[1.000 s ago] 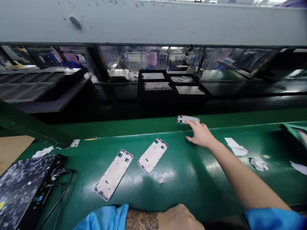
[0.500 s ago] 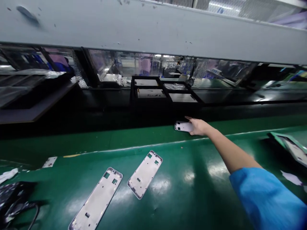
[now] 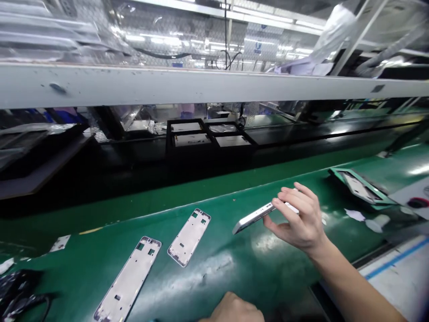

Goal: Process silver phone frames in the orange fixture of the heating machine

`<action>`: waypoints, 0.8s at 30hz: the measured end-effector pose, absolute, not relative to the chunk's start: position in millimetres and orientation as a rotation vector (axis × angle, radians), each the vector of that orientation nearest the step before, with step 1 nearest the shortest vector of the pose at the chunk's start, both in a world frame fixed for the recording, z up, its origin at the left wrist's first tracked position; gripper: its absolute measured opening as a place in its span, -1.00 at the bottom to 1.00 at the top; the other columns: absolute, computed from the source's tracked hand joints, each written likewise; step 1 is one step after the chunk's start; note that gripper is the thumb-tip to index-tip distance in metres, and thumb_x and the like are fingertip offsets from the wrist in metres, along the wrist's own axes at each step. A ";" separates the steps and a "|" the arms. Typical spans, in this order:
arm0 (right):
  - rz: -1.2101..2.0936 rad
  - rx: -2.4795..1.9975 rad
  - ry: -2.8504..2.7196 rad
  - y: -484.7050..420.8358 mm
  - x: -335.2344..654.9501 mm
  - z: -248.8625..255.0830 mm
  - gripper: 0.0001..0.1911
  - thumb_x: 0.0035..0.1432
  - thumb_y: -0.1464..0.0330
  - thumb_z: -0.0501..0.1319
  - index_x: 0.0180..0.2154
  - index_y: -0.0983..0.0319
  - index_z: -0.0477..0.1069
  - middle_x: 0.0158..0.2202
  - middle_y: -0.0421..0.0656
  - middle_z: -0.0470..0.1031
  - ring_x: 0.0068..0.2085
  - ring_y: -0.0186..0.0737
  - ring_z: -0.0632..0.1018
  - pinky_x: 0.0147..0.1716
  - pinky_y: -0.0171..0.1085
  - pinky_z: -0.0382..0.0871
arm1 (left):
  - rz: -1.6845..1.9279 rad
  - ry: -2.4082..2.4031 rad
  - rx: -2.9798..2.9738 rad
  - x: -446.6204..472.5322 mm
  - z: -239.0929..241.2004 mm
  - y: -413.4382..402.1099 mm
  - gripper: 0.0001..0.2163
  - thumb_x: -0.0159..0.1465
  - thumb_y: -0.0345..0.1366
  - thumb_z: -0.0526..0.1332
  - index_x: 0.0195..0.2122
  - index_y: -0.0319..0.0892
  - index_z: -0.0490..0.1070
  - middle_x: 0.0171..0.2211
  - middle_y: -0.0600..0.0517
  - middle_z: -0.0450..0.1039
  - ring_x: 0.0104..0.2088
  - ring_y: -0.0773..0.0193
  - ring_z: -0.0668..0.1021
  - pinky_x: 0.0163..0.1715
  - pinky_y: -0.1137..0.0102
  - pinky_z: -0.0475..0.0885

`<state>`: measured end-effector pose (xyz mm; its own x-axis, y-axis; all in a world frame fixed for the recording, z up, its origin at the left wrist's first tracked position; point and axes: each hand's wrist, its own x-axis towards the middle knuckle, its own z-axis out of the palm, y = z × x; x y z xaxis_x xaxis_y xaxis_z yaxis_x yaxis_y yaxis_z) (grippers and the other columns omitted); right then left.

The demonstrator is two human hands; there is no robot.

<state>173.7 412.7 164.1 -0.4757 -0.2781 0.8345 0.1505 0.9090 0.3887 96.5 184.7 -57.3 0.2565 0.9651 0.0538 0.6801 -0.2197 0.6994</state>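
My right hand (image 3: pixel 298 219) grips a silver phone frame (image 3: pixel 254 218) above the bench, thumb below and fingers above. The piece is seen nearly edge-on and tilted, its far end pointing left and down. Of my left hand (image 3: pixel 236 309), only the back and knuckles show at the bottom edge; its fingers are hidden. Two more phone frames lie flat on the green mat, pale with square cutouts near one end: a nearer frame (image 3: pixel 130 277) at lower left and a second frame (image 3: pixel 190 238) to its right.
A black tray (image 3: pixel 170 145) with several compartments stands on the dark shelf behind. At right, a green-edged fixture (image 3: pixel 385 201) holds another frame, with paper scraps (image 3: pixel 354 215) beside it. Dark cables (image 3: pixel 20 290) lie lower left. A white beam (image 3: pixel 201 87) crosses overhead.
My right hand has drawn the phone frame back from the raised green ledge and lifted it nearer, tilting it edge-on. My left hand has come in at the bottom. The view has tilted up and turned right.
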 end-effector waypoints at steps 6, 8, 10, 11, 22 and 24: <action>-0.565 0.074 -1.918 390.5 199.1 179.0 -0.45 -0.10 0.47 0.54 -0.05 0.28 0.43 -0.08 -0.07 0.42 -0.05 0.00 0.57 0.18 0.17 0.44 | 0.745 1.548 1.958 96.2 -37.7 181.7 -0.76 0.07 -0.26 0.47 -0.51 -0.17 0.40 -0.58 0.18 0.44 -0.61 0.48 0.36 -0.60 0.53 0.12; -0.577 0.072 -1.904 385.9 202.2 182.1 -0.46 -0.08 0.47 0.54 -0.05 0.27 0.43 -0.09 -0.09 0.42 -0.05 -0.02 0.57 0.19 0.16 0.44 | 0.752 1.565 1.914 97.4 -31.0 179.9 -0.76 0.04 -0.28 0.46 -0.52 -0.17 0.39 -0.60 0.18 0.40 -0.62 0.48 0.32 -0.60 0.54 0.12; -0.588 0.070 -1.896 382.1 203.8 184.3 -0.47 -0.08 0.47 0.54 -0.05 0.27 0.44 -0.10 -0.09 0.42 -0.06 -0.03 0.57 0.20 0.15 0.43 | 0.766 1.579 1.872 98.1 -25.5 178.7 -0.76 0.03 -0.29 0.45 -0.54 -0.17 0.37 -0.62 0.19 0.37 -0.63 0.48 0.30 -0.60 0.54 0.11; -0.591 0.071 -1.892 380.6 204.2 185.0 -0.46 -0.08 0.47 0.54 -0.06 0.27 0.44 -0.10 -0.10 0.42 -0.06 -0.04 0.57 0.20 0.15 0.43 | 0.780 1.577 1.856 98.1 -23.3 178.2 -0.77 0.03 -0.29 0.45 -0.54 -0.17 0.37 -0.62 0.19 0.36 -0.63 0.48 0.30 -0.60 0.54 0.11; -0.296 -0.094 -2.211 363.4 202.8 195.4 -0.32 0.01 0.40 0.35 0.20 0.30 0.30 0.01 0.07 0.41 0.00 0.10 0.51 0.01 0.10 0.46 | 0.803 1.585 1.837 96.9 -16.1 177.6 -0.77 0.07 -0.25 0.42 -0.53 -0.17 0.37 -0.63 0.18 0.33 -0.62 0.46 0.33 -0.61 0.54 0.12; -0.166 -0.149 -2.324 358.9 202.0 198.1 -0.28 0.00 0.37 0.30 0.23 0.29 0.27 0.05 0.08 0.40 0.02 0.10 0.49 -0.05 0.06 0.47 | 0.785 1.583 1.850 96.6 -17.2 178.4 -0.77 0.07 -0.24 0.42 -0.52 -0.17 0.39 -0.63 0.18 0.34 -0.61 0.46 0.34 -0.60 0.54 0.12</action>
<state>202.0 358.9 198.1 -0.6851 0.0564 0.7263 0.1589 0.9846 0.0735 96.6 178.4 -17.2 0.1251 0.9899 0.0662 0.6520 -0.1323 0.7466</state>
